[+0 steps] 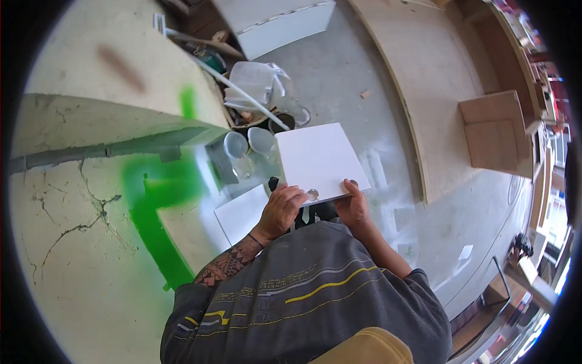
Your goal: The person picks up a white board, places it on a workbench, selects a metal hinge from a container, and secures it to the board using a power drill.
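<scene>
Smooth grey floor (321, 79) lies below; left hand (284, 209) and right hand (353, 206) grasp a flat white 4-sided board (320, 156) before the dark-grey shirt (345, 261). Holding step, apparently; next calls for level support.

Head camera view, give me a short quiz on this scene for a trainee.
1. True or false: the left hand and the right hand both touch the flat, white, four-sided board.
2. What colour is the painted patch on the pale, cracked surface: A, red; B, green; C, blue?
3. To which side of the board is the long, light-brown wooden panel?

Key: 1, true; 2, B; 3, right.
</scene>
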### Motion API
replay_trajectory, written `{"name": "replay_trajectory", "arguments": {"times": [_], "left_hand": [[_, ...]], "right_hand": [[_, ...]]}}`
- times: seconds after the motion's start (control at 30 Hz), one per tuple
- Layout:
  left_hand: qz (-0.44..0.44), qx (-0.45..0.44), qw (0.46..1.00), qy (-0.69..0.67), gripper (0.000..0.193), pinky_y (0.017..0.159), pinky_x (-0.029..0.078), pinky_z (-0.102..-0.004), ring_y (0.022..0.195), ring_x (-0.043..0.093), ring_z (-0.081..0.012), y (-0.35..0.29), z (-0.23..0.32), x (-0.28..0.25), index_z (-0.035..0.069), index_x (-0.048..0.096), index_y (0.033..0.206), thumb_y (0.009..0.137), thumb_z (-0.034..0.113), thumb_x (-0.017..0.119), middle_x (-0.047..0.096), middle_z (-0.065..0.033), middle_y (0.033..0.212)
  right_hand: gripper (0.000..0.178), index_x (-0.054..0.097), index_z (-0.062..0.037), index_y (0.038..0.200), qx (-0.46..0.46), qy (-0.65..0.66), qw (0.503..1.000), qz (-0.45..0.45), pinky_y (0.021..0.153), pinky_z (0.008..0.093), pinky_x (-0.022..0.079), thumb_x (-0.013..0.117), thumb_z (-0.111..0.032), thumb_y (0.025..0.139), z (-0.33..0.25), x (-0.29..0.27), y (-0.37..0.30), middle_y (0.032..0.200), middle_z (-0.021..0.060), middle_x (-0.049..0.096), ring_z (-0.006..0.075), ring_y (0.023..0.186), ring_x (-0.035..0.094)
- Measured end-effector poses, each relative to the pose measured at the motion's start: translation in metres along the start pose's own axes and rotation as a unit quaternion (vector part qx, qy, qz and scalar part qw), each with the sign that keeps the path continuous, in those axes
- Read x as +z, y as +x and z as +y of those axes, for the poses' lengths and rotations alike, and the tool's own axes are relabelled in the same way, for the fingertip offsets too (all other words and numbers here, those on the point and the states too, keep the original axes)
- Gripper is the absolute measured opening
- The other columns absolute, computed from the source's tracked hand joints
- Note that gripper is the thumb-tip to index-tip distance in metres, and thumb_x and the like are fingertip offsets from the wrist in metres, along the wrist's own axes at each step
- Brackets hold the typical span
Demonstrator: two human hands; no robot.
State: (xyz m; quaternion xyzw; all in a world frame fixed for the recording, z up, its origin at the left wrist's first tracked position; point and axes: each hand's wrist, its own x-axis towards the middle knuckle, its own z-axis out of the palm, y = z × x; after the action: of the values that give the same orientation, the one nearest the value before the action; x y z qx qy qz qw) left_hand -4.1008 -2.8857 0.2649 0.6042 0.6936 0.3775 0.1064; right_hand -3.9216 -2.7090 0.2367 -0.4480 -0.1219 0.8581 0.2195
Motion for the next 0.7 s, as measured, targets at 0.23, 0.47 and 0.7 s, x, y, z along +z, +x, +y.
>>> {"name": "replay_trajectory", "arguments": {"times": [0.23,0.47,0.7], "left_hand": [[-0.058,0.025,0.998,-0.029,0.056,0.112,0.043,-0.0489,0.124,0.057,-0.0386,0.024,0.042,0.030,0.001,0.051,0.141,0.097,0.033,0.068,0.056,-0.0195,0.133],[-0.042,-0.158,0.909,-0.383,0.069,0.103,0.050,-0.0360,0.121,0.060,-0.0240,0.124,0.134,0.129,-0.005,0.040,0.148,0.102,0.042,0.063,0.058,-0.0201,0.133],[-0.091,-0.145,0.879,-0.444,0.068,0.094,0.055,-0.0314,0.112,0.064,-0.0180,0.220,0.247,0.217,-0.006,0.040,0.147,0.099,0.031,0.071,0.063,-0.0160,0.129]], "right_hand": [[0.021,0.060,-0.0106,0.114,-0.158,0.059,0.985,-0.031,0.105,0.0430,0.050,0.065,-0.021,0.097,-0.065,-0.079,-0.074,0.124,0.0069,0.066,0.0243,0.119,0.063],[0.020,0.060,-0.0099,0.114,-0.241,0.123,0.961,-0.065,0.109,0.0442,0.046,0.063,-0.023,0.100,-0.115,-0.187,-0.166,0.126,0.0054,0.064,0.0240,0.124,0.060],[0.032,0.057,-0.0090,0.130,-0.328,0.173,0.928,-0.035,0.107,0.0428,0.049,0.064,-0.013,0.098,-0.157,-0.294,-0.251,0.128,0.0058,0.064,0.0215,0.120,0.062]]}}
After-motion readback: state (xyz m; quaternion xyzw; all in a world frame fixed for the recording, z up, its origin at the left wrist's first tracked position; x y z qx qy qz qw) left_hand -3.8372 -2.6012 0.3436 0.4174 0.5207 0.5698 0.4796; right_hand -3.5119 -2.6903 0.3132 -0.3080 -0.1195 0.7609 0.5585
